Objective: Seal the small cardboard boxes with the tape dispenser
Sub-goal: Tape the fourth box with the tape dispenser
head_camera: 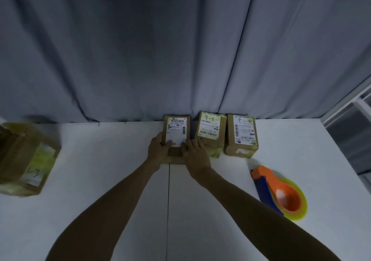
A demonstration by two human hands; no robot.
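Both forearms run from me at 6 o'clock toward 12, converging over the white table on either side of the seam in its top. My left hand clasps the near left edge of the centre box, with the thumb on the label and the fingers wrapped down the side. My right hand takes the near right corner the same way, thumb on top and fingers tucked down beside the neighbouring box. The hands sit close together, both clamped on that one box, which lies flat with its label up.

At 4 o'clock from the hands, well apart, the tape dispenser lies on its side with open tabletop around it. At 3 o'clock the box marked 3-3 stands just beside the held one; I cannot tell whether they touch. The box marked 4-3 comes next along the row. At 9 o'clock, well apart near the table's left edge, sits a bigger box, blurred, with wide bare surface between. At 12 the row backs onto the table's far edge and a grey curtain.
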